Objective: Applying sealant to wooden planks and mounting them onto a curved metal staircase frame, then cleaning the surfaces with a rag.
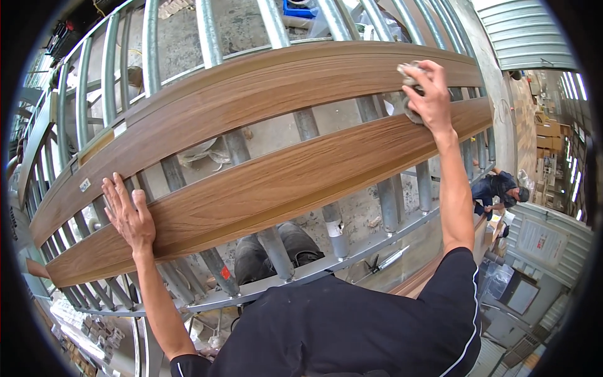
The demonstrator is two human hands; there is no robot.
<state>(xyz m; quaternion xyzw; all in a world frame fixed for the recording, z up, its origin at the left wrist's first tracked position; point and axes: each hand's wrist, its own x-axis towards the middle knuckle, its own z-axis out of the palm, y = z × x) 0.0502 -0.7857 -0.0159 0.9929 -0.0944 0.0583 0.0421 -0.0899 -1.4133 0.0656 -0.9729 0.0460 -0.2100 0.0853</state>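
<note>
Two long wood-grain boards lie side by side across a rack of metal rollers (pixel 274 252). My left hand (pixel 132 217) is spread out over the near board (pixel 301 179) toward its left end, its fingertips reaching to the edge of the far board (pixel 264 91). Toward the right end, my right hand (pixel 433 103) is closed on a crumpled greyish rag (pixel 409 70) above the gap between the boards. Part of the rag is hidden behind my fingers, and I cannot tell whether it touches a board.
The rack's near metal rail (pixel 367 242) runs just in front of my body. Beyond the far board, more rollers (pixel 210 34) continue, with a blue bin (pixel 299 9) past them. Another person (pixel 499 190) bends over at the right, near stacked cardboard boxes (pixel 548 135).
</note>
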